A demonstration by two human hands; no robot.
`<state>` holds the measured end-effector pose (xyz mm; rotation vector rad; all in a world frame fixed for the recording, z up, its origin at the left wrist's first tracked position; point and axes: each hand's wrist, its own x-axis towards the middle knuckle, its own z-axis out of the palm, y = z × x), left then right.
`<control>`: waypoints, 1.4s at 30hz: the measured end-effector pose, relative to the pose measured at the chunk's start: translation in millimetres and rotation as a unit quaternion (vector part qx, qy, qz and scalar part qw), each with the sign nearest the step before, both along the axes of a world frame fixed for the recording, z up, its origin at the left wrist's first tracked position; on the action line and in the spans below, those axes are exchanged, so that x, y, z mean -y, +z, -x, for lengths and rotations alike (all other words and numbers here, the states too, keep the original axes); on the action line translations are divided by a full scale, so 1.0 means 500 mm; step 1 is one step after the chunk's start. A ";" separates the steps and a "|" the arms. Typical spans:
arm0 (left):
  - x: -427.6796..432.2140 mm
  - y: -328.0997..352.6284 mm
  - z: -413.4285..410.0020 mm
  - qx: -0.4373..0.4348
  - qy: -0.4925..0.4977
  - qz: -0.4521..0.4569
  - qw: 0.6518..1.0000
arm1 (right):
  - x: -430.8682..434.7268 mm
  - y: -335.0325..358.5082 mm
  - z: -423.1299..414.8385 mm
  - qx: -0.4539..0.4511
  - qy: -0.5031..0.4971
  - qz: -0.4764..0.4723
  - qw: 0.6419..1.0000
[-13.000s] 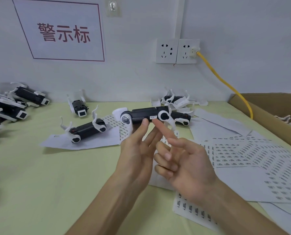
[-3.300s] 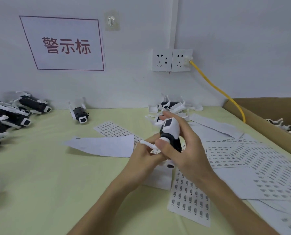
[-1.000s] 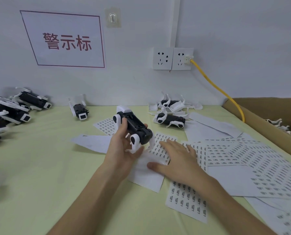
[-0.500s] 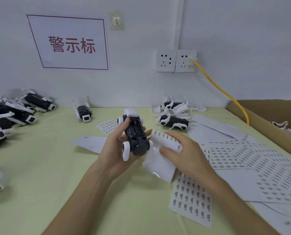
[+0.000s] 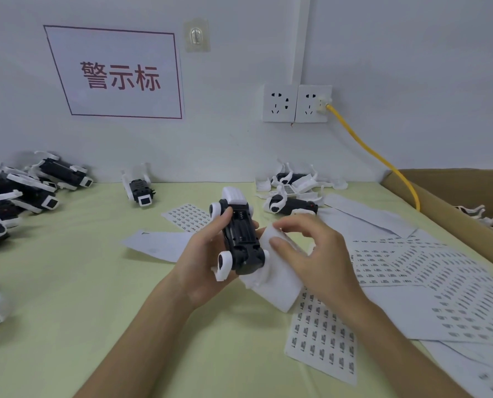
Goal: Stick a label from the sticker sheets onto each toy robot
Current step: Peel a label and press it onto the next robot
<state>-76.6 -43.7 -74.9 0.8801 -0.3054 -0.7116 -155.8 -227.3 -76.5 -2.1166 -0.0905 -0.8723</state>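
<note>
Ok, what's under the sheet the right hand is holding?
Another sticker sheet lies flat on the green table beneath the held sheet gripped by the right hand. Its upper rows and the table there are covered.

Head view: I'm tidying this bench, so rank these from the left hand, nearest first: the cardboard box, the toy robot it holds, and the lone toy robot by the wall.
1. Held toy robot, gripped in the left hand.
2. Lone toy robot, back left by the wall.
3. Cardboard box, far right.
</note>
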 end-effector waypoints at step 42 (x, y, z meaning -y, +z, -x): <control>0.005 0.002 0.016 0.132 -0.052 -0.113 0.983 | 0.022 0.008 -0.009 -0.089 -0.005 -0.132 0.987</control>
